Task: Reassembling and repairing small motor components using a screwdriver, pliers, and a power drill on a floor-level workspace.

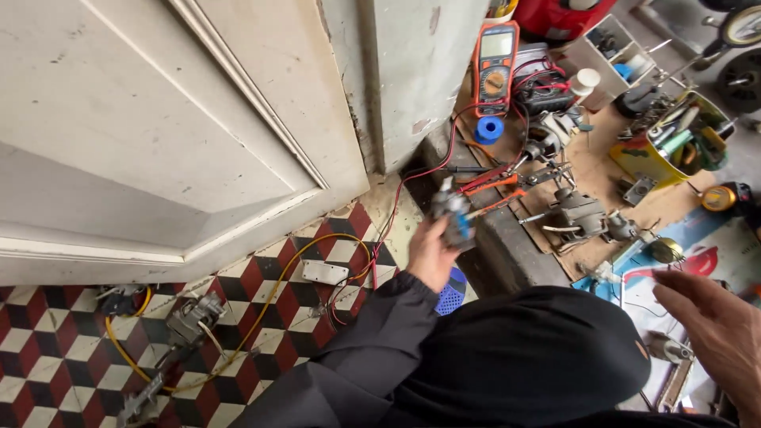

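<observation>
The white panelled door (158, 119) fills the upper left of my view, and I place everything else from it. Below its bottom edge runs the red, black and white tiled floor (47, 349), with a yellow cable (269, 297) looping across it and a grey motor part (193, 317) lying near the lower left. Right of the door, past the wall corner, sits a brown board (602, 170) crowded with tools and parts; the grey motor (577, 212) rests about its middle. At the board's far end, up by the door's top right, stands the orange multimeter (495, 57), with a small blue spool (489, 129) just below it.

My left hand (432, 254) is raised just off the door's lower right corner, the dark sleeve running back toward me. Its fingers are wrapped closed around a small grey and blue motor assembly (453, 212), held up above the stone step. Red leads run from that area toward the multimeter.

My right hand (709, 317) hovers well right of the door, beyond the board's near edge, fingers spread loose and holding nothing.
</observation>
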